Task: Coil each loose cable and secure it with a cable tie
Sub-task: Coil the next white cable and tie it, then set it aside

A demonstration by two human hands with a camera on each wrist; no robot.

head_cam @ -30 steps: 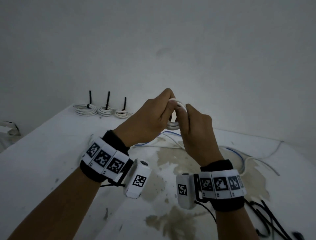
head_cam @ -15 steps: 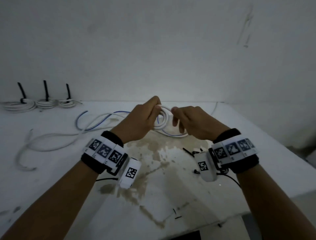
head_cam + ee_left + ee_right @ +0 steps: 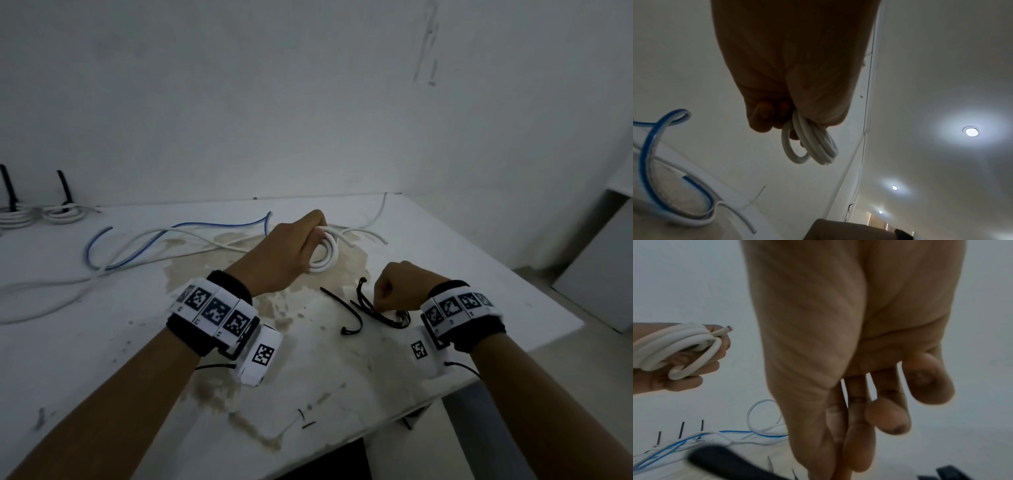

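We found left hand [image 3: 284, 253] clamped on coiled white cable [image 3: 325, 255], held above table [image 3: 102, 342]. Right hand [image 3: 399, 286] hovered at black cable ties [image 3: 373, 310], fingers loosely curled (grip unconfirmed). Risk: coil springing open if clamp slackened.

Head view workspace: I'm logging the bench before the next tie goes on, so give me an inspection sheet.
Surface: white table, brown stain in the middle.
Job's things: white coil untied; black cable ties lying loose; tied coils far left.
Clutter: small black offcuts near the front edge.
Grips: left grip holds the white coil; right grip at the black cable ties, pinch unclear.
Cables: blue-and-white cable and white ones sprawl uncoiled.
Surroundings: bare white wall.
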